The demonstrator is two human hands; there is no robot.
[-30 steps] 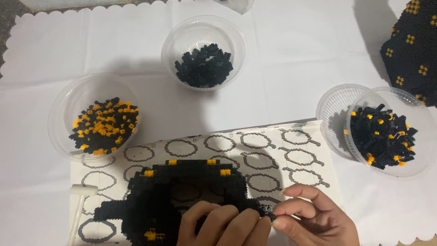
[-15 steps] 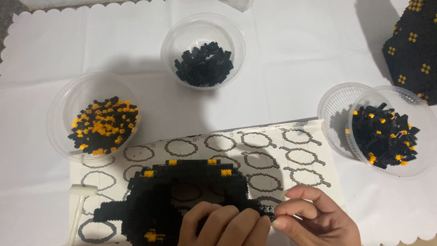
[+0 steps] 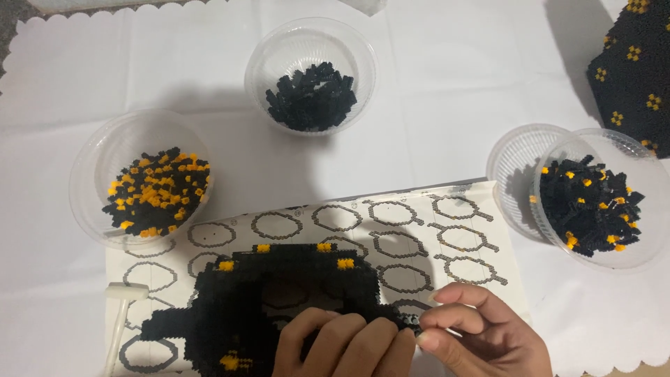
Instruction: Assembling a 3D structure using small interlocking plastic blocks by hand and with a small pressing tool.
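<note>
White scallop-edged table cover (image 3: 447, 84) is filling nearly the whole view; overhead light is casting soft shadows; dark surface (image 3: 10, 17) is showing top left.

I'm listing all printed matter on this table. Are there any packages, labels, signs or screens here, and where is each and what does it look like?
Printed instruction sheet: lies flat under the black brick model, before both hands; white rectangle with rows of grey ring-shaped diagrams.
No packages, signs or screens show; the three clear bowls carry no labels that can be seen.
</note>
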